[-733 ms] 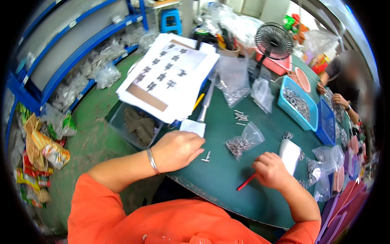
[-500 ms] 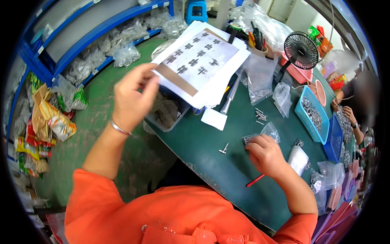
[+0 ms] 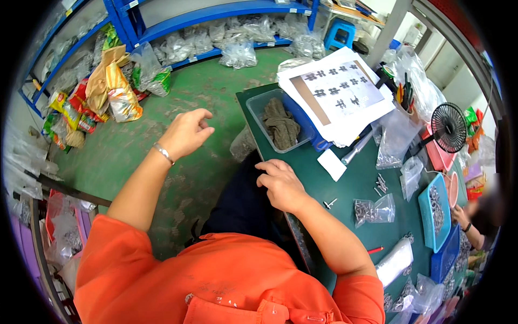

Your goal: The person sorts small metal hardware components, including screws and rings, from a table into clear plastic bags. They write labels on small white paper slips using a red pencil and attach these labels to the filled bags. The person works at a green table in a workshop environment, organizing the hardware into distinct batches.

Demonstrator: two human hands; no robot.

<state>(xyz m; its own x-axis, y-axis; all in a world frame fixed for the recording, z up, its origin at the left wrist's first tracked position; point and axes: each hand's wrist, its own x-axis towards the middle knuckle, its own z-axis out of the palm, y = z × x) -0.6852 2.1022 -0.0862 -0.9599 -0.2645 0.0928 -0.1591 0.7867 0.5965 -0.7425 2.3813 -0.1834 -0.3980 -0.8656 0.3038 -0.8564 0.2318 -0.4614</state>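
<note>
My left hand hangs over the floor, left of the table, holding nothing, its fingers loosely bent and the thumb apart. Close to the table's left edge, my right hand is empty too, with its fingers loosely spread. A small metal screw-like part lies just right of it. Farther right rest a clear bag of small metal parts and a little pile of screw-like pieces. Beyond the hands stands a clear plastic tub with a brown-grey cloth inside.
Printed sheets lie stacked beside the tub. A white card, a red pen, a light blue basket of metal parts and a black fan occupy the table. A co-worker's hand is at the far right.
My left hand has come away from the printed sheets, out over the floor. My right hand has left the clear bag and moved left to the table edge. The view has turned left.
</note>
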